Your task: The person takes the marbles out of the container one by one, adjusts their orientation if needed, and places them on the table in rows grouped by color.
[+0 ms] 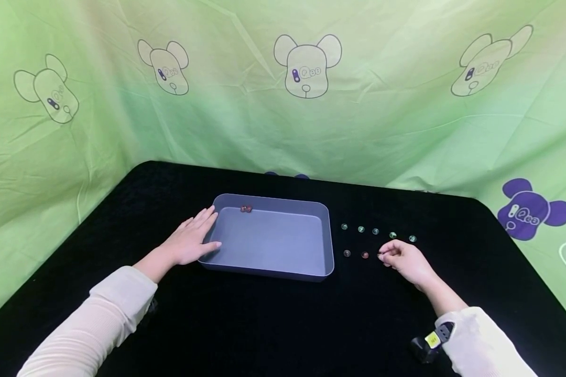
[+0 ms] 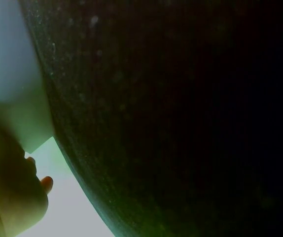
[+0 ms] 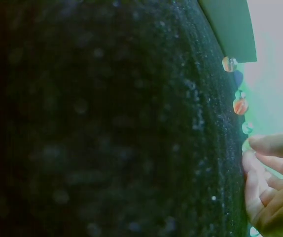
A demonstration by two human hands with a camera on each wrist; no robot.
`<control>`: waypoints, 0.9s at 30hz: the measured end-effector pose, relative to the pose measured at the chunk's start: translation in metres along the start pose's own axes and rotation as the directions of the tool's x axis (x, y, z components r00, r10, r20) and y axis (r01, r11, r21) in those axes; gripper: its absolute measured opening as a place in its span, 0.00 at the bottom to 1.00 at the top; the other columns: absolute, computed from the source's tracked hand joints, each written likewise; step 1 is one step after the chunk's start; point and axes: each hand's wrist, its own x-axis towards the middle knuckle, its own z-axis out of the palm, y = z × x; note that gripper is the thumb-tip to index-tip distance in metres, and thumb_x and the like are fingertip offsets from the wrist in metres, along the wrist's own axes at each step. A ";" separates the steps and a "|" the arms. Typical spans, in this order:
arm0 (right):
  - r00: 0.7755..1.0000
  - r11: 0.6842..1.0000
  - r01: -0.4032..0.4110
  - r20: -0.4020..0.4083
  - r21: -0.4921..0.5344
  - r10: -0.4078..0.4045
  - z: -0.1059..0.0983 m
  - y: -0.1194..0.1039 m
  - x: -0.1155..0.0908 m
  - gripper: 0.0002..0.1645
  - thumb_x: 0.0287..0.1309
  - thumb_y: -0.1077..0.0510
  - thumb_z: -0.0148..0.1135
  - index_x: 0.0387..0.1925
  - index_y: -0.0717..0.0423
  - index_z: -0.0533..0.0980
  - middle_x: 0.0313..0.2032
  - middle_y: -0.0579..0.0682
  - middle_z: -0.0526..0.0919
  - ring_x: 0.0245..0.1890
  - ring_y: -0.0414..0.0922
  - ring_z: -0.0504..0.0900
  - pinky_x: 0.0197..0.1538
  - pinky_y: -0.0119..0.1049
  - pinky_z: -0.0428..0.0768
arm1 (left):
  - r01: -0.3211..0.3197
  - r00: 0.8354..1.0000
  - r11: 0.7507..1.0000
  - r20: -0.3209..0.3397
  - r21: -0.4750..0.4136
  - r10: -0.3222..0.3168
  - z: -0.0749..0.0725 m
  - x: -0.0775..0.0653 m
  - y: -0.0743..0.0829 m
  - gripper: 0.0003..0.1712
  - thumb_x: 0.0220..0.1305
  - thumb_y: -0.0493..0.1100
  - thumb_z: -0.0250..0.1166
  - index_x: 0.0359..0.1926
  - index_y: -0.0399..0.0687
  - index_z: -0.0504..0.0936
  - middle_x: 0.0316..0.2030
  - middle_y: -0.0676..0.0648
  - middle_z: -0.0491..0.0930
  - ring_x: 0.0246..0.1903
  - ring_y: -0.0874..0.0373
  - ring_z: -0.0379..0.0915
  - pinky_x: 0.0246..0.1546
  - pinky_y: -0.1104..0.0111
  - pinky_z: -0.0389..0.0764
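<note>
A shallow grey rectangular tray [image 1: 273, 241] sits on the black cloth. My left hand [image 1: 188, 242] lies against the tray's left wall with straight, spread fingers, the thumb reaching over the rim. Two reddish-brown glass marbles [image 1: 246, 209] sit side by side at the tray's far left. To the right of the tray, my right hand [image 1: 405, 260] pinches a marble [image 1: 380, 255] between thumb and fingertips, low over the cloth; the fingers mostly cover it. Beside it in the near row are a reddish marble [image 1: 365, 255] and a clear dark one [image 1: 347, 253].
Several greenish glass marbles [image 1: 361, 229] form a farther row behind the right hand. Black cloth [image 1: 273, 324] covers the table, which ends at a green printed curtain [image 1: 306, 136] at the back and sides. A black wrist device [image 1: 426, 348] hangs under the right sleeve.
</note>
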 end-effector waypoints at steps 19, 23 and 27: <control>0.999 0.994 -0.037 -0.023 0.106 0.040 -0.006 0.000 -0.009 0.12 0.52 0.68 0.52 0.38 0.75 0.67 0.29 0.56 0.77 0.24 0.35 0.75 0.28 0.31 0.74 | -0.009 1.000 1.000 -0.006 0.000 0.009 0.002 0.002 0.000 0.42 0.59 0.59 0.48 0.65 0.39 0.46 0.65 0.43 0.38 0.63 0.48 0.33 0.57 0.52 0.44; 0.999 0.995 -0.033 -0.038 0.093 0.037 -0.007 -0.006 -0.013 0.14 0.53 0.65 0.52 0.38 0.74 0.67 0.30 0.56 0.76 0.24 0.36 0.75 0.27 0.31 0.74 | -0.001 1.000 1.000 -0.004 0.006 0.001 0.002 0.002 -0.001 0.42 0.59 0.60 0.48 0.65 0.39 0.45 0.65 0.43 0.38 0.63 0.48 0.32 0.57 0.52 0.44; 0.999 0.993 -0.017 -0.033 0.117 0.021 -0.004 -0.012 -0.019 0.14 0.54 0.65 0.52 0.38 0.74 0.68 0.31 0.58 0.76 0.25 0.36 0.75 0.28 0.31 0.74 | 0.003 1.000 1.000 -0.007 0.004 -0.003 0.003 0.001 -0.002 0.43 0.59 0.60 0.48 0.65 0.39 0.45 0.65 0.43 0.38 0.63 0.49 0.32 0.57 0.52 0.43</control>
